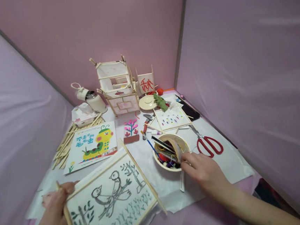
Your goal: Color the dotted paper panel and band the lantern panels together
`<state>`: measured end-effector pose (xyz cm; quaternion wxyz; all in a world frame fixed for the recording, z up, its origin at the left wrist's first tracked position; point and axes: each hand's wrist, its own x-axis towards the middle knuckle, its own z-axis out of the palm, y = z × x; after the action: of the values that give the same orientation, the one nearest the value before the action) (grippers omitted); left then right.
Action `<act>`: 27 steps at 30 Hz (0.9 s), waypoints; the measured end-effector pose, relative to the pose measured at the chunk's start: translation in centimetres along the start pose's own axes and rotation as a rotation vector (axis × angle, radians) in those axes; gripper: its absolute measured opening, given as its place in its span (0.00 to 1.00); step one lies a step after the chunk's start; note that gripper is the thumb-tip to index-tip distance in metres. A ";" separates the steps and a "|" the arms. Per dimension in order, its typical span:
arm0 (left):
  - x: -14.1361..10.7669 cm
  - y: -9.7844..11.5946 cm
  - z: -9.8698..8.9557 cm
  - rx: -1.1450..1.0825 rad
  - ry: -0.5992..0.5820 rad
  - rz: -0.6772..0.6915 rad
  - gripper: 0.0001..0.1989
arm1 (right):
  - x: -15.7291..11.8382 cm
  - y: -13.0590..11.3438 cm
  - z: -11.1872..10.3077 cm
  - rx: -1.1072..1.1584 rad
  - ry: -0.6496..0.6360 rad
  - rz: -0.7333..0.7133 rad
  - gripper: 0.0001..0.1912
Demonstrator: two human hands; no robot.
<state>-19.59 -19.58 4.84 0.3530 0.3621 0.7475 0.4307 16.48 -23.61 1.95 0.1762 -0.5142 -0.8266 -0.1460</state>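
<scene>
My left hand grips the left edge of a stick-framed drawing, thumb on top. Two birds on a branch, plants and grass are drawn on it in dark ink, and it tilts toward me. My right hand is at the right rim of a cream bowl, fingers curled together. What they pinch there, if anything, is hidden. A curved beige piece stands in the bowl beside my fingertips. Also in the bowl are a blue-handled brush, dark strips and small coloured bits.
Red-handled scissors lie right of the bowl, pruning shears behind it. A caterpillar picture book lies on wooden sticks at left. At the back stand a stick-built house and a bottle; fabric walls enclose the table.
</scene>
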 end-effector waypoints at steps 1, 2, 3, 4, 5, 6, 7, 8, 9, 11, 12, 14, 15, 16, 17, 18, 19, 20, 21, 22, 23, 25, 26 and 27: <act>0.2 -0.1 0.2 -0.087 -0.056 -0.108 0.20 | 0.0 -0.3 0.2 0.008 -0.003 -0.010 0.13; 0.4 -0.2 0.3 -0.152 -0.100 -0.197 0.19 | 0.0 -0.6 0.5 0.015 -0.006 -0.015 0.13; 0.6 -0.5 0.5 -0.174 -0.138 -0.251 0.18 | 0.1 -0.8 0.7 0.022 -0.009 -0.014 0.13; 0.9 -0.9 0.7 -0.134 -0.146 -0.251 0.19 | 0.1 -0.9 1.1 0.029 -0.011 -0.009 0.13; 1.1 -1.3 0.9 -0.060 -0.134 -0.212 0.22 | 0.1 -1.0 1.4 0.036 -0.013 0.002 0.12; 1.4 -1.8 1.2 0.024 -0.115 -0.153 0.25 | 0.1 -1.0 1.6 0.047 -0.019 0.016 0.12; 1.8 -2.3 1.4 0.104 -0.083 -0.079 0.30 | 0.1 -1.0 1.8 0.064 -0.026 0.032 0.12; 2.1 -2.9 1.6 0.160 -0.059 -0.007 0.35 | 0.0 -1.0 1.9 0.091 -0.035 0.048 0.11; 2.5 -3.4 1.7 0.204 -0.038 0.061 0.39 | -0.2 -0.8 1.8 0.128 -0.040 0.065 0.09; 3.0 -4.1 1.7 0.359 0.000 0.223 0.45 | -0.5 -0.4 1.3 0.228 -0.028 0.103 0.09; 2.9 -4.0 1.7 0.467 0.028 0.318 0.45 | -0.6 -0.1 0.8 0.283 -0.005 0.122 0.12; 2.1 -2.8 1.9 0.643 0.071 0.538 0.41 | -0.6 0.8 0.0 0.386 0.061 0.172 0.16; 1.2 -1.7 2.3 0.662 0.073 0.657 0.36 | -0.4 1.3 -0.3 0.429 0.097 0.202 0.16; 0.2 -0.3 2.9 0.642 0.046 0.777 0.31 | -0.1 2.0 -0.5 0.467 0.135 0.237 0.15; -1.0 1.3 3.8 0.621 -0.004 0.894 0.26 | 0.2 2.6 -0.6 0.499 0.174 0.277 0.12; -2.1 3.0 5.0 0.627 -0.110 0.999 0.22 | 0.6 3.2 -0.4 0.527 0.216 0.322 0.10; -3.2 4.7 6.5 0.649 -0.235 1.099 0.20 | 1.0 3.7 -0.2 0.552 0.260 0.363 0.08; -4.1 6.2 8.1 0.671 -0.375 1.219 0.19 | 1.4 4.2 0.2 0.577 0.302 0.397 0.06; -4.7 7.5 9.9 0.706 -0.523 1.329 0.20 | 1.6 4.6 0.5 0.603 0.335 0.415 0.05; -5.1 8.5 11.7 0.739 -0.615 1.421 0.22 | 1.7 4.9 0.9 0.631 0.357 0.421 0.04; -5.2 9.3 13.5 0.778 -0.702 1.507 0.23 | 1.8 5.1 1.3 0.660 0.367 0.416 0.04; -4.9 10.1 16.8 0.855 -0.851 1.601 0.23 | 1.5 5.4 1.9 0.711 0.381 0.391 0.04; -4.6 10.2 18.1 0.893 -0.931 1.626 0.21 | 1.3 5.4 2.1 0.730 0.389 0.384 0.04; -4.2 10.1 19.3 0.923 -0.989 1.643 0.19 | 1.1 5.5 2.3 0.747 0.397 0.383 0.04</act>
<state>1.09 -11.97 7.54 0.0468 0.9891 0.1383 0.0167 20.68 -19.39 0.73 0.5280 -0.5210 -0.6629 0.1013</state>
